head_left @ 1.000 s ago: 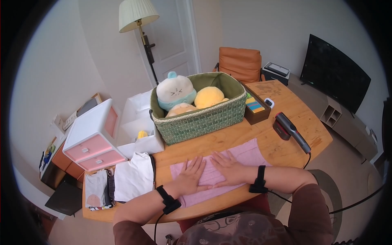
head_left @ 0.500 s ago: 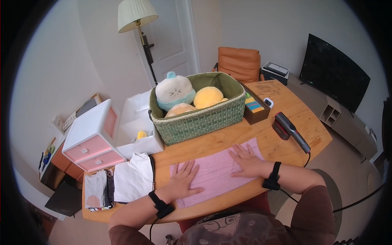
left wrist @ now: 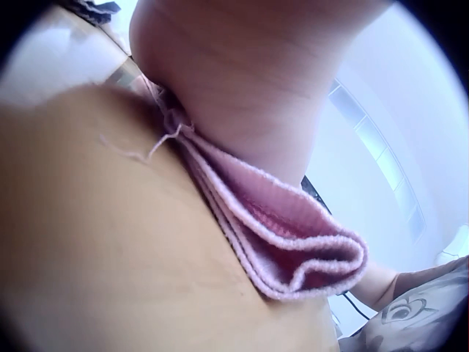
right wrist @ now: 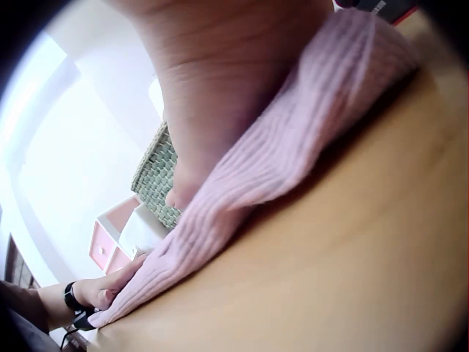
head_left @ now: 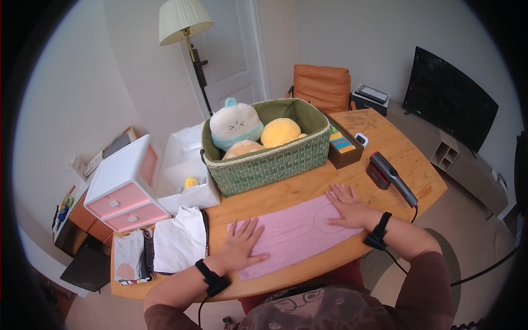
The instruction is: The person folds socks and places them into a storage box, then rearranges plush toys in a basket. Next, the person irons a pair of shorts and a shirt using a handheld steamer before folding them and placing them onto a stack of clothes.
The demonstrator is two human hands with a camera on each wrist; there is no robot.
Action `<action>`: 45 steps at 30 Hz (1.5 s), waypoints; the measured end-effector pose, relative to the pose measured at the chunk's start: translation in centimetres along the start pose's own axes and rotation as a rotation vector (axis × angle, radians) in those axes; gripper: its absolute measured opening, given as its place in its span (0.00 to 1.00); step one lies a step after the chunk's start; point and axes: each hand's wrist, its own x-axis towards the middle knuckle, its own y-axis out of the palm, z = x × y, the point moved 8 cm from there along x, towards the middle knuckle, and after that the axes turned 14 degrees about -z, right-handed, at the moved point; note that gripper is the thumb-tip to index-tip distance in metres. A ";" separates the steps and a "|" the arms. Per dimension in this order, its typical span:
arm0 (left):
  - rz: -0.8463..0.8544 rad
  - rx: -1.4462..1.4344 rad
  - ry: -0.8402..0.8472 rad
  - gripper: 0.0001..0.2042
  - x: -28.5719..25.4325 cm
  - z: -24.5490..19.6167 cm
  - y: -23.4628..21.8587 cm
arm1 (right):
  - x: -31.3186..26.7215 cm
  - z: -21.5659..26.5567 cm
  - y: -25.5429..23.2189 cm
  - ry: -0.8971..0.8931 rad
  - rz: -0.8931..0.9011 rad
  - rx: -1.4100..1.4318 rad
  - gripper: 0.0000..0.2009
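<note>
A folded pink towel (head_left: 294, 234) lies lengthwise along the front of the wooden table. My left hand (head_left: 242, 246) rests palm down on its left end, fingers spread. On its right end my right hand (head_left: 347, 210) lies flat, fingers pointing to the far edge. In the left wrist view the towel's end (left wrist: 315, 257) shows several stacked layers with a loose thread at one corner. The right wrist view shows the towel's ribbed near edge (right wrist: 242, 183) bulging slightly off the wood beneath my palm.
A green woven basket (head_left: 275, 168) of plush toys stands behind the towel. Left of it are a white bin (head_left: 204, 192), a pink-and-white drawer unit (head_left: 124, 184) and folded clothes (head_left: 179, 242). A handheld steamer (head_left: 393, 177) and a brown box (head_left: 346, 157) sit at the right.
My hands have slid apart over the towel from its middle, the right one farther, to the right end, and the left one slightly left. The towel's surface looks flatter.
</note>
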 end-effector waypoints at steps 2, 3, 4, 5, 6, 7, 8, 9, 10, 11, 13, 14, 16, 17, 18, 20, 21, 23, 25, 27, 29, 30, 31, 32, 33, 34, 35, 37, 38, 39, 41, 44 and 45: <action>-0.036 -0.074 -0.008 0.37 0.4 0.5 -1.0 | 0.3 1.3 -0.9 -0.019 -0.005 0.003 0.47; -0.036 -0.074 -0.008 0.37 0.6 0.9 -1.3 | 0.4 3.0 -1.8 -0.116 -0.093 -0.029 0.45; -0.113 -0.126 -0.032 0.31 1.0 1.7 -2.2 | 0.5 5.0 -2.8 -0.212 -0.182 -0.060 0.44; -0.189 -0.178 -0.056 0.25 1.3 2.5 -3.0 | 0.6 6.3 -3.1 -0.211 -0.183 -0.059 0.44; -0.187 -0.178 -0.054 0.25 1.6 3.1 -3.4 | 0.4 8.9 -3.7 -0.358 -0.236 -0.021 0.40; -0.158 -0.185 -0.154 0.20 1.8 4.4 -3.4 | -0.2 11.5 -4.3 -0.504 -0.288 0.019 0.37; -0.129 -0.191 -0.254 0.16 1.7 5.4 -3.3 | -0.6 13.9 -5.0 -0.602 -0.326 0.060 0.34; -0.205 -0.205 -0.254 0.12 1.8 5.7 -3.8 | -1.1 16.2 -5.4 -0.700 -0.365 0.101 0.30; -0.206 -0.205 -0.253 0.12 1.9 6.1 -3.5 | -1.4 18.0 -5.0 -0.739 -0.360 0.151 0.27; -0.194 -0.234 -0.309 0.12 1.9 7.0 -3.1 | -1.7 19.6 -4.4 -0.778 -0.356 0.201 0.24; -0.183 -0.259 -0.368 0.11 1.9 7.7 -3.0 | -1.7 22.5 -2.9 -0.786 -0.308 0.215 0.21; -0.150 -0.274 -0.410 0.11 1.9 7.9 -2.8 | -1.9 23.7 -1.9 -0.793 -0.258 0.229 0.17; -0.122 -0.283 -0.458 0.12 1.7 8.4 -2.5 | -1.9 25.3 0.3 -0.817 -0.322 0.195 0.15; -0.113 -0.302 -0.462 0.12 1.6 8.8 -2.1 | -1.8 25.9 0.8 -0.840 -0.383 0.161 0.13; -0.104 -0.320 -0.468 0.13 1.3 9.2 -1.7 | -1.9 26.2 1.5 -0.852 -0.385 0.165 0.13; -0.078 -0.381 -0.566 0.12 0.6 9.4 -2.0 | -1.8 26.8 1.4 -0.847 -0.435 0.189 0.10; -0.046 -0.449 -0.653 0.11 0.2 9.6 -1.7 | -1.8 26.8 1.5 -0.855 -0.433 0.191 0.10; -0.076 -0.485 -0.661 0.11 -0.5 9.7 -1.8 | -1.5 26.9 1.8 -0.824 -0.384 0.185 0.10; -0.110 -0.519 -0.679 0.11 -1.7 10.2 -1.6 | -1.2 27.0 1.8 -0.803 -0.370 0.221 0.10; -0.147 -0.887 -0.772 0.13 -2.9 10.9 -0.5 | -0.9 26.9 1.9 -0.780 -0.353 0.257 0.10; -0.128 -0.982 -0.847 0.13 -3.9 11.2 -1.0 | -0.3 26.6 1.7 -0.758 -0.351 0.285 0.10; -0.101 -1.080 -0.906 0.14 -4.6 11.2 -0.9 | -0.2 26.6 1.6 -0.773 -0.346 0.289 0.10; -0.129 -1.184 -0.920 0.10 -4.8 10.9 -1.2 | -0.1 26.6 1.3 -0.761 -0.332 0.284 0.10; -0.142 -1.184 -0.928 0.10 -5.3 10.8 -1.6 | 0.1 26.6 1.2 -0.747 -0.319 0.278 0.10; -0.094 -1.170 -0.941 0.08 -6.0 10.5 -1.8 | 0.2 26.7 1.2 -0.757 -0.315 0.281 0.10; -0.042 -1.156 -0.953 0.05 -6.3 9.6 -2.6 | 0.3 26.7 1.6 -0.750 -0.275 0.294 0.13; -0.047 -1.157 -0.958 0.05 -6.8 9.1 -3.0 | 0.3 26.7 1.9 -0.742 -0.235 0.306 0.16; -0.073 -1.271 -0.980 0.09 -8.0 8.3 -3.6 | 0.2 26.6 2.3 -0.768 -0.189 0.320 0.15; -0.075 -1.271 -0.982 0.09 -8.7 8.0 -3.7 | 0.1 26.6 2.5 -0.789 -0.147 0.333 0.15; -0.101 -1.297 -0.992 0.10 -9.5 7.7 -3.8 | 0.0 26.4 2.3 -0.789 -0.147 0.333 0.15; -0.115 -1.390 -0.987 0.17 -10.6 6.8 -4.8 | -0.1 25.5 0.3 -0.714 -0.164 0.635 0.13; -0.161 -1.400 -0.907 0.22 -11.5 4.1 -6.6 | -0.2 23.1 -1.2 -0.429 0.070 0.839 0.11; -0.172 -1.369 -0.826 0.22 -11.6 3.3 -6.8 | -0.5 22.1 -1.1 -0.422 0.070 0.838 0.11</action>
